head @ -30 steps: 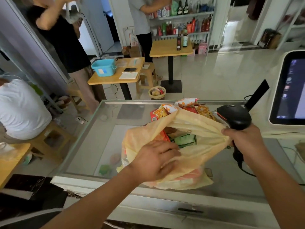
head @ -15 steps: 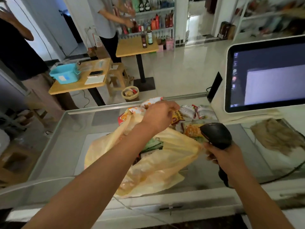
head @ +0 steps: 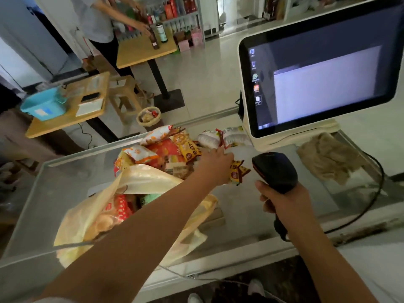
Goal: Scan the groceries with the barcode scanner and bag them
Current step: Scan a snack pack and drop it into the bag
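One small yellow-and-red snack packet [head: 238, 171] at frame centre, pinched by the left hand [head: 215, 166]. Its fingers are curled round the packet's left end, and the rest sticks out to the right. Can't tell if it's clear of the glass.

Barcode scanner [head: 275, 169] sits just right of the packet, head turned left toward it with a small gap between. Right hand [head: 282, 200] grips the handle, fingers [head: 265, 194] wrapped fully round it. Black cable [head: 371, 197] leaves the handle's bottom and loops out to the right across the desk [head: 65, 184].

Yellowish plastic bag [head: 140, 179] lies on the glass desk, lower left of centre. Its mouth is open toward the top of the frame, with red and green packets visible inside. Left forearm crosses over it.

Loose pile of groceries [head: 175, 147] sits just above the bag mouth: orange, red and yellow packets. Two white packets [head: 227, 138] lie to its right, by the monitor base.

Monitor [head: 323, 68] is upper right, screen lit, grey window showing. Beige cloth [head: 328, 158] is crumpled on the desk below it.

Upper left has wooden tables, a blue basin [head: 42, 103] on the nearer one and a wicker basket [head: 148, 115] on the floor. A person [head: 98, 20] stands at the shelves, hand on a bottle.
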`<state>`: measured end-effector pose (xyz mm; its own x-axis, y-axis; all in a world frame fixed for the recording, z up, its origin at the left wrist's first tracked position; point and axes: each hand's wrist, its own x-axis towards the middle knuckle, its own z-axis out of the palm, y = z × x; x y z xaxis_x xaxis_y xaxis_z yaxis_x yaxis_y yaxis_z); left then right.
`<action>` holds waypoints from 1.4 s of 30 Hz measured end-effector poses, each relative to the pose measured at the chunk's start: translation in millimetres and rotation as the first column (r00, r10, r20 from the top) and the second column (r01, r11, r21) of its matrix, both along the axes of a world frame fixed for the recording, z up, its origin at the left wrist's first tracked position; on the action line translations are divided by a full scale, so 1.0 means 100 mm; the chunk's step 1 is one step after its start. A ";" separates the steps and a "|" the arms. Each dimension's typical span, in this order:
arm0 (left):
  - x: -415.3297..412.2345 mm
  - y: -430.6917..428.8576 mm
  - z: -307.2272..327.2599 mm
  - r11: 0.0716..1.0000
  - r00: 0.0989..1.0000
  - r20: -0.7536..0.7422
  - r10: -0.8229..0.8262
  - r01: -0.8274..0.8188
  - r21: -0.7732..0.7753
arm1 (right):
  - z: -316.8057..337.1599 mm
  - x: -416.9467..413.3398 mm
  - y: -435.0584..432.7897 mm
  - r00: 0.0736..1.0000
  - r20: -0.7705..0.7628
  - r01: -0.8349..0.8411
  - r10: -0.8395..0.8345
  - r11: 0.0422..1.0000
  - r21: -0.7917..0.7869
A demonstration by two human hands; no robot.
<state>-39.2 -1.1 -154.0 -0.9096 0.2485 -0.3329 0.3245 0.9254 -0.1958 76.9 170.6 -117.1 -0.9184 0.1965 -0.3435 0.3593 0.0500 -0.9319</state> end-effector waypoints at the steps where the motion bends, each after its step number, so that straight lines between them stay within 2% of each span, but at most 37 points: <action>1: -0.01 0.01 0.01 0.999 0.999 -0.041 0.016 -0.015 0.030 | 0.00 -0.01 0.04 1.000 -0.002 -0.014 0.014 1.000 0.002; 3: -0.01 -0.04 0.11 0.971 0.993 -0.037 0.115 -0.104 0.215 | 0.05 -0.01 0.10 0.999 -0.015 -0.045 0.046 0.999 0.008; 4: 0.01 -0.09 0.20 0.913 0.983 0.022 0.184 -0.180 0.366 | 0.08 -0.01 0.12 0.998 -0.027 -0.065 0.065 0.998 0.008; 5: 0.04 -0.17 0.30 0.803 0.963 0.107 0.248 -0.266 0.534 | 0.13 -0.01 0.13 0.996 -0.041 -0.083 0.083 0.997 0.005; 6: 0.07 -0.24 0.40 0.629 0.934 0.198 0.297 -0.347 0.695 | 0.18 0.00 0.13 0.994 -0.056 -0.096 0.096 0.995 -0.002; 7: 0.10 -0.32 0.51 0.416 0.901 0.280 0.331 -0.406 0.814 | 0.24 0.00 0.13 0.992 -0.071 -0.106 0.105 0.994 -0.007; 8: 0.15 -0.38 0.62 0.197 0.861 0.367 0.351 -0.451 0.871 | 0.30 0.01 0.10 0.989 -0.091 -0.115 0.114 0.993 -0.005; 10: 0.28 -0.48 0.79 -0.187 0.765 0.577 0.286 -0.547 0.816 | 0.43 0.03 0.04 0.980 -0.143 -0.136 0.137 0.991 0.019; 11: 0.34 -0.51 0.87 -0.336 0.706 0.682 0.190 -0.606 0.721 | 0.48 0.05 0.00 0.976 -0.163 -0.139 0.144 0.990 0.038; 12: 0.40 -0.53 0.95 -0.458 0.649 0.757 0.080 -0.651 0.606 | 0.53 0.06 -0.03 0.973 -0.176 -0.144 0.151 0.988 0.054; 14: 0.54 -0.56 1.04 -0.628 0.587 0.802 -0.108 -0.666 0.403 | 0.62 0.12 -0.11 0.964 -0.196 -0.174 0.182 0.983 0.058; 16: 0.64 -0.54 1.11 -0.698 0.583 0.795 -0.166 -0.639 0.323 | 0.69 0.20 -0.16 0.954 -0.202 -0.216 0.224 0.974 0.062; 20: 0.77 -0.42 1.21 -0.730 0.620 0.785 -0.004 -0.538 0.421 | 0.74 0.35 -0.17 0.944 -0.206 -0.259 0.259 0.966 0.029; 22: 0.80 -0.42 1.23 -0.746 0.640 0.768 0.034 -0.495 0.446 | 0.75 0.42 -0.16 0.941 -0.208 -0.270 0.268 0.963 0.019; 26: 0.85 -0.38 1.28 -0.837 0.697 0.714 0.068 -0.349 0.421 | 0.77 0.53 -0.14 0.940 -0.225 -0.259 0.256 0.966 0.018; 29: 0.88 -0.31 1.26 -0.808 0.723 0.683 0.107 -0.337 0.483 | 0.83 0.62 -0.14 0.924 -0.272 -0.269 0.268 0.963 0.034; 31: 0.88 -0.24 1.21 -0.864 0.737 0.668 0.106 -0.265 0.429 | 0.88 0.68 -0.17 0.922 -0.276 -0.282 0.270 0.959 -0.003; 35: 0.87 -0.08 1.19 -0.963 0.829 0.550 0.100 -0.059 0.264 | 0.93 0.80 -0.29 0.936 -0.215 -0.307 0.278 0.944 -0.118; 42: 0.94 -0.01 1.22 -0.968 0.895 0.431 0.112 0.000 0.252 | 0.87 0.88 -0.41 0.950 -0.216 -0.251 0.224 0.962 -0.108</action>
<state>54.5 -1.7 -31.9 -0.9627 -0.2675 -0.0414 0.2031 -0.8149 0.5429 165.1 129.6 -29.8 -0.9853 -0.0704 -0.1559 0.1575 -0.0180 -0.9873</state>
